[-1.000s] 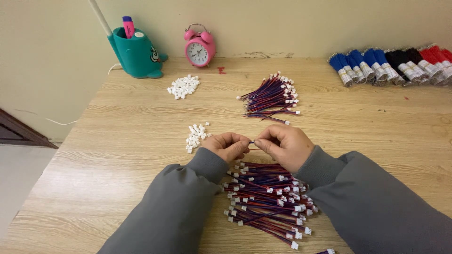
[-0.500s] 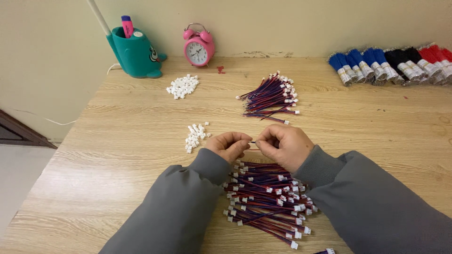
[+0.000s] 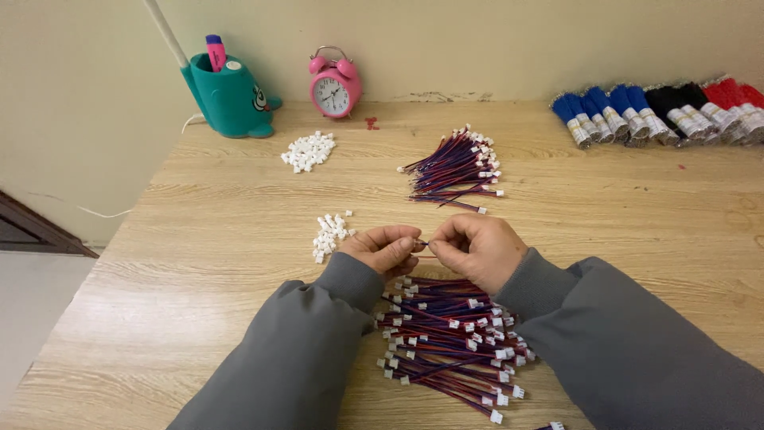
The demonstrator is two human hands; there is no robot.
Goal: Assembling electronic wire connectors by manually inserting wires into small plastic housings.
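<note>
Table (image 3: 199,239) is a light wood-grain top taking up the whole view, backed by a beige wall; along the far right sit bundles of blue, black and red wire (image 3: 660,111); far left there's a teal cartoon pen holder (image 3: 227,95) and a pink alarm clock (image 3: 335,86) beside it. Near pile of red-and-blue leads (image 3: 450,342), white plugs on them, lies just under the wrists; a second, tidier pile (image 3: 454,167) sits farther back, looks to me like the finished lot, so I'd guess roughly half remains. Two heaps of loose white housings: bigger one far left (image 3: 308,150), smaller one (image 3: 330,233) just left of the hands. Left hand (image 3: 383,248) and right hand (image 3: 475,248) are both curled tight, fingertips meeting, pinching one thin lead (image 3: 424,242) between them; whether a housing is on it, can't tell.
</note>
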